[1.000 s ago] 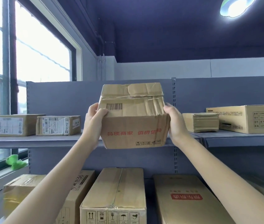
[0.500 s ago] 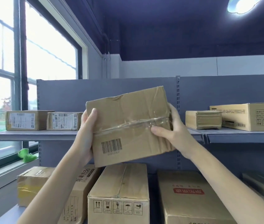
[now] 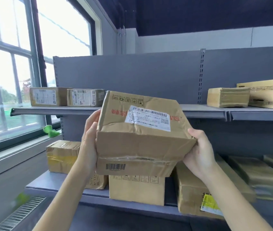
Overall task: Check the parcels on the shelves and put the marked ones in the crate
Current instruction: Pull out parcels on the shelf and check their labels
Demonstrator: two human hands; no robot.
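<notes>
I hold a crumpled brown cardboard parcel (image 3: 142, 144) in front of the shelves, tilted so its top face shows a white shipping label with barcodes and red printed characters. A taped seam and a black barcode run along its lower front. My left hand (image 3: 89, 142) grips its left side and my right hand (image 3: 199, 152) grips its lower right corner. No crate is in view.
The upper grey shelf (image 3: 205, 110) carries two labelled boxes (image 3: 69, 96) at left and two boxes (image 3: 249, 95) at right. Several parcels (image 3: 136, 190) stand on the lower shelf (image 3: 52, 185). A window (image 3: 7, 80) and a floor grille (image 3: 18, 214) lie to the left.
I have rolled the parcel forward in both hands, bringing the face with the white shipping label upward. It sits lower now, and my view has tipped downward.
</notes>
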